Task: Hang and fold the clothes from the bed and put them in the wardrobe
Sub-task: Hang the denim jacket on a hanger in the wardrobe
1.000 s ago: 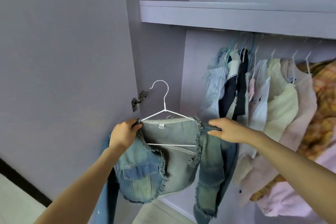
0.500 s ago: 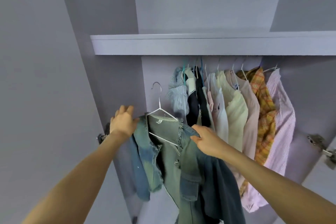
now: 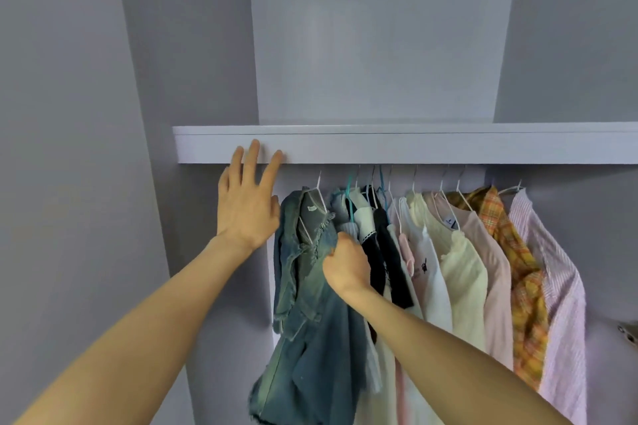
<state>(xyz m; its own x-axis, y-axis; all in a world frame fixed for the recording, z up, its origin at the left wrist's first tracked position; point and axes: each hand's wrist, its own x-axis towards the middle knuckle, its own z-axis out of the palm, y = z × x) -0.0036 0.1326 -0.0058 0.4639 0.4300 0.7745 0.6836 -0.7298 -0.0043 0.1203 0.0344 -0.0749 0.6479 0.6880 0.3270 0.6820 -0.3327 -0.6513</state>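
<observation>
Denim jacket [image 3: 310, 272] hangs at the far left end of the row of clothes, its long axis running straight down from its white hanger [image 3: 319, 193], whose hook goes up behind the front edge of the shelf [image 3: 414, 148]. The rail itself is hidden behind that edge, so whether the hook is fully seated cannot be seen; the jacket does appear to carry its own weight from above.

The right hand [image 3: 343, 266] is the nearer 1 to the jacket. It is curled into a loose fist and its fingers pinch the frayed front edge of the denim, just below the collar, with the striped blue shirt [image 3: 340, 207] and the black garment [image 3: 383, 252] touching its knuckles on the right. From that grip the jacket lies to the left and downward, with most of its length below the hand.

The left hand [image 3: 247, 207] holds nothing. Its fingers are straight and spread, the tips lying over the front edge of the shelf, and its palm is just beside the jacket's left shoulder.

The next move probably depends on the right hand letting go without dragging the denim sideways, since any pull to the right would swing the hanger into the neighbouring clothes.
</observation>
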